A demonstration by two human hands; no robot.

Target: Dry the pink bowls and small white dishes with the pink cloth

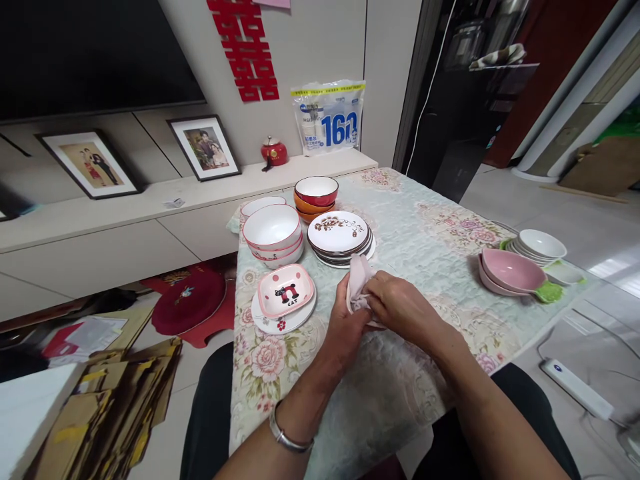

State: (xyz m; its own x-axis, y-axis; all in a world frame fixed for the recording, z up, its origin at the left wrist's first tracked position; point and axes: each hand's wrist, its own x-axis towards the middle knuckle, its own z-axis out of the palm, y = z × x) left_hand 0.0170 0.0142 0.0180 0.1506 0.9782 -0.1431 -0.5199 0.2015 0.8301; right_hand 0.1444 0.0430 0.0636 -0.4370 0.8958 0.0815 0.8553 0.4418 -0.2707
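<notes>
Over the near part of the table, my left hand (346,327) and my right hand (397,303) come together around a pale pink cloth (359,273). Bunched folds of the cloth stick up between my fingers, and both hands are closed on it. Whether a dish sits inside the cloth is hidden. Just beyond my hands stands a stack of white plates with brown flowers (336,232). To the left, a pink-rimmed square dish with a cat picture (285,291) rests on a round white plate (270,325).
White bowls with red rims (273,230) and a stack of red and orange bowls (316,193) stand farther back. At the right edge are pink leaf-shaped bowls (513,270) and small white bowls (543,244). A flowered cloth (445,233) covers the table. Flattened cardboard (95,413) lies left.
</notes>
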